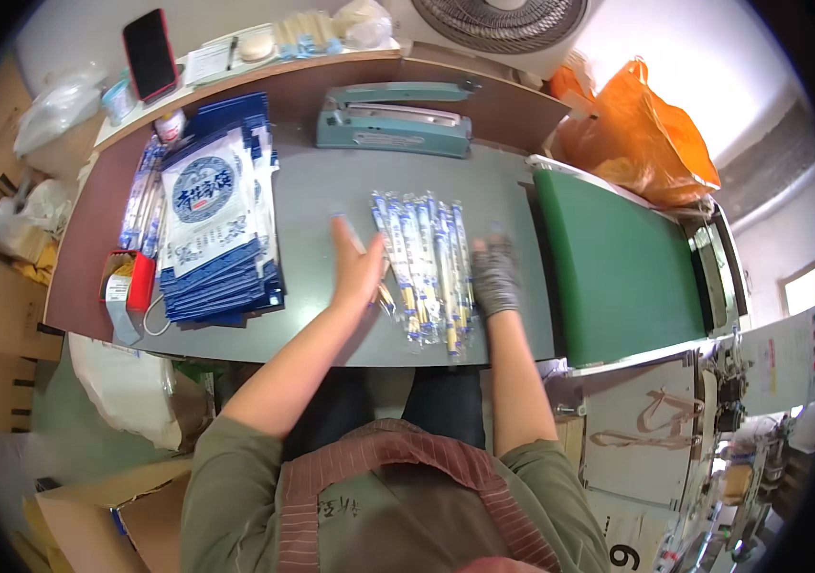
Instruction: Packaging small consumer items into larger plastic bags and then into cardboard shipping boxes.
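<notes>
A row of slim clear-wrapped chopstick packets [422,258], blue and white with yellowish wooden ends, lies on the grey tabletop [317,239]. At the row's left side is my bare left hand [358,267], its thumb and fingers apart, beside the outermost packet. My right hand [496,277], in a grey fingerless glove, flanks the row on the right. Its fingers are stretched out and slightly blurred, close to the packets there. Neither hand is closed round a packet.
Left of the row lies a stack of blue and white printed bags [212,220], beside a small red box [128,277]. A teal heat sealer [393,119] stands at the back. On the right are a green board [618,267] and an orange plastic bag [642,134].
</notes>
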`<action>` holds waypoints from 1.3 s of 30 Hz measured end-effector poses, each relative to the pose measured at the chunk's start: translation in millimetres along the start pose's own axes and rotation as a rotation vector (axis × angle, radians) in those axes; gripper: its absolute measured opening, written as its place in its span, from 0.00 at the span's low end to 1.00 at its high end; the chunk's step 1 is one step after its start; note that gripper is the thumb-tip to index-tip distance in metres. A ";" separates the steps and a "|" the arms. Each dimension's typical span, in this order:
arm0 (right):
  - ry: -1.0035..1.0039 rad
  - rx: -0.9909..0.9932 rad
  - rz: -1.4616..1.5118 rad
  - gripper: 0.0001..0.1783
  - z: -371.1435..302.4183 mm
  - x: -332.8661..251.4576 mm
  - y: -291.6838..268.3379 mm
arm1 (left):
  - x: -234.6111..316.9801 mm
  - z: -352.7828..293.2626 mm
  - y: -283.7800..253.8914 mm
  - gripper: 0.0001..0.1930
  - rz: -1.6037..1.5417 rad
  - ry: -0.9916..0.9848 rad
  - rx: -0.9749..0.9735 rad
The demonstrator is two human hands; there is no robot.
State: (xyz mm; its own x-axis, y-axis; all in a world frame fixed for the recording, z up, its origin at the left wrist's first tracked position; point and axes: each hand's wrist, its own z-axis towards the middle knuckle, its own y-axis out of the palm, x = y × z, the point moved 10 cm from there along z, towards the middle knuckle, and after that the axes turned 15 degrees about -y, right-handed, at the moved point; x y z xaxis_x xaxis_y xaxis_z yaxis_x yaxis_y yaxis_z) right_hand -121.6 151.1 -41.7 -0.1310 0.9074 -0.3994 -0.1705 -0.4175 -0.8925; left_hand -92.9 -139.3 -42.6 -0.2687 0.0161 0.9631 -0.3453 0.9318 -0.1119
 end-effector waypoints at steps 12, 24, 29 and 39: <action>-0.201 0.069 1.457 0.29 11.7 -199.5 -51.8 | 150.0 -96.3 -0.8 0.45 -0.089 0.776 -0.082; -0.359 -0.004 1.121 0.59 -37.3 -191.8 -82.4 | 58.0 -118.4 49.7 0.21 0.081 0.234 -0.936; -0.443 -0.036 1.343 0.34 -48.2 -200.7 -78.7 | -23.0 -203.4 57.2 0.21 -0.475 -0.557 -1.345; -0.042 -0.585 1.643 0.25 -101.6 -197.7 33.8 | -23.6 -173.5 -15.1 0.27 -0.076 -0.172 -0.708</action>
State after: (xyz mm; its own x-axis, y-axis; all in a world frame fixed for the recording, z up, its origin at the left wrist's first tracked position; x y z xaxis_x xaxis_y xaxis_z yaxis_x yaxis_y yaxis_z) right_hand -2.3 -37.4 -14.2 0.1839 -0.4115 -0.8926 0.4978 -0.7441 0.4456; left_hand 74.7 -90.8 -21.1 -0.4251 -0.0605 0.9031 0.2797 0.9401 0.1946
